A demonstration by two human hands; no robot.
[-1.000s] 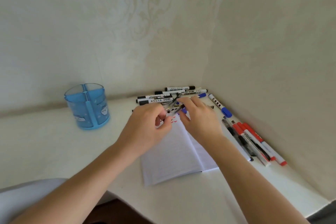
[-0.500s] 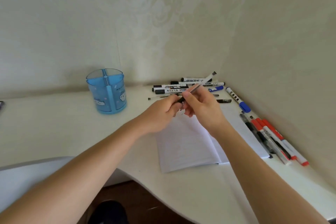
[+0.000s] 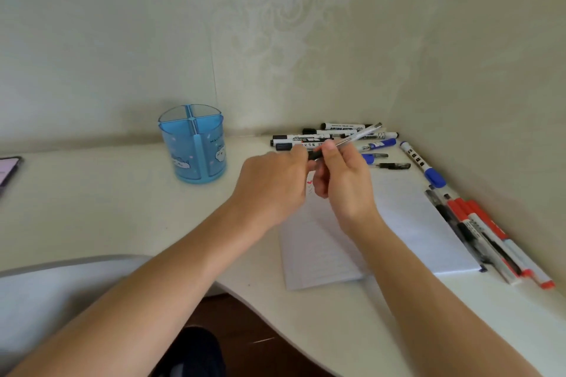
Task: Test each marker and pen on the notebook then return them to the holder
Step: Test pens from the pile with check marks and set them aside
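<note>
Both hands hold one slim clear pen [image 3: 355, 138] above the open notebook [image 3: 407, 223]. My right hand [image 3: 343, 184] pinches its barrel; my left hand [image 3: 272, 187] grips its dark end, which the fingers hide. The pen points up and to the right. Small red marks [image 3: 310, 182] show on the page between the hands. The blue holder [image 3: 193, 144], split into compartments, stands on the desk to the left and looks empty. Black and blue markers [image 3: 321, 135] lie behind the hands by the wall.
A row of red and black pens [image 3: 490, 239] lies along the right wall beside the notebook, with a blue-capped marker [image 3: 422, 164] above them. A phone [image 3: 7, 170] lies at the far left edge. The desk's curved front edge runs below my arms.
The hands lifted a pen off the pile behind the notebook and now hold it raised between them. The camera has turned left, so everything sits further right in view.
</note>
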